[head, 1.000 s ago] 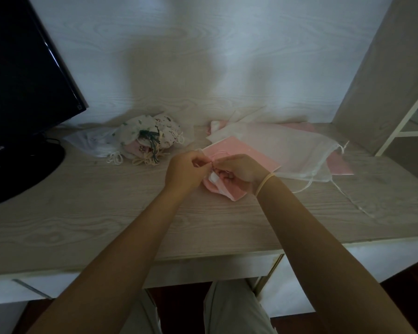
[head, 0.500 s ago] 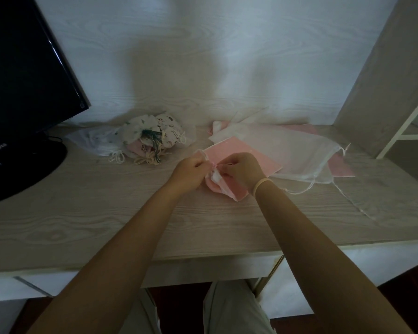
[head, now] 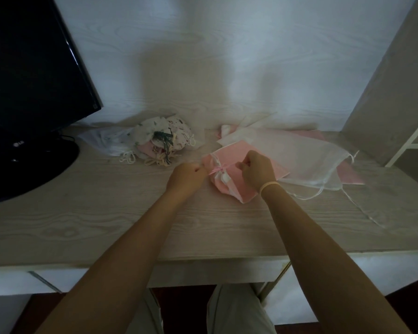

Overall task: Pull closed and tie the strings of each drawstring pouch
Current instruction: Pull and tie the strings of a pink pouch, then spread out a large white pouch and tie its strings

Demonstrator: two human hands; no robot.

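A pink drawstring pouch [head: 229, 153] lies on the wooden desk [head: 106, 213] between my hands, its neck gathered. A thin pink string [head: 218, 169] runs across the neck with a small knot in the middle. My left hand [head: 186, 177] pinches the string's left end. My right hand [head: 257, 168] pinches the other end, and the string looks taut between them. A large sheer white pouch [head: 297, 153] lies flat just right of it, its white cords trailing toward the desk's front right. A pile of small tied patterned pouches [head: 164, 138] sits at the back left.
A black monitor [head: 29, 75] on a round stand [head: 22, 169] fills the left side. A flat pink pouch [head: 348, 175] lies under the sheer one. A side panel and white frame [head: 410, 138] stand at the right. The desk's front edge [head: 203, 263] is near my knees.
My hands were together at the pouch's neck working the string. Now they have moved apart, left hand leftward and right hand rightward, drawing the pink string tight into a knot.
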